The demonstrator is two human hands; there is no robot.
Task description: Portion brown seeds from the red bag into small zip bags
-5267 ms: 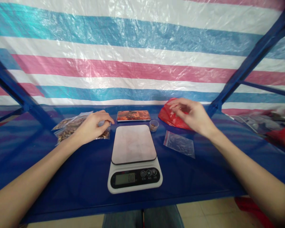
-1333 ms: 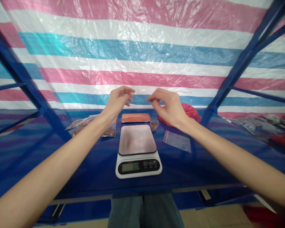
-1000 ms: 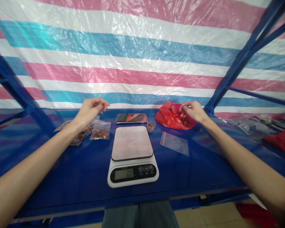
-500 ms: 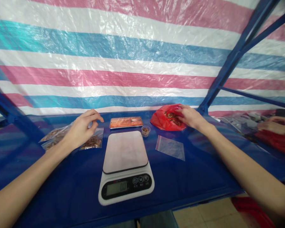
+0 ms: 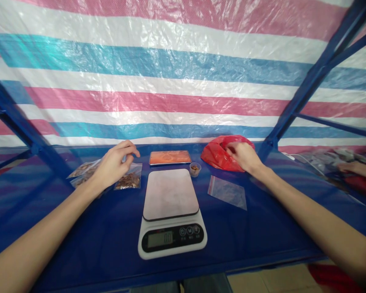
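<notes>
**Digital kitchen scale showing 0.0**

At lower centre of the frame, the scale's LCD is displaying 0.0. Right of it, the middle button is bearing the letter M, and the left button a power sign. The right button and tiny captions below are appearing too blurred to read.

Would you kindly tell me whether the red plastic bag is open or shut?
The red bag is open: the right hand has its fingertips hidden inside it.
</notes>
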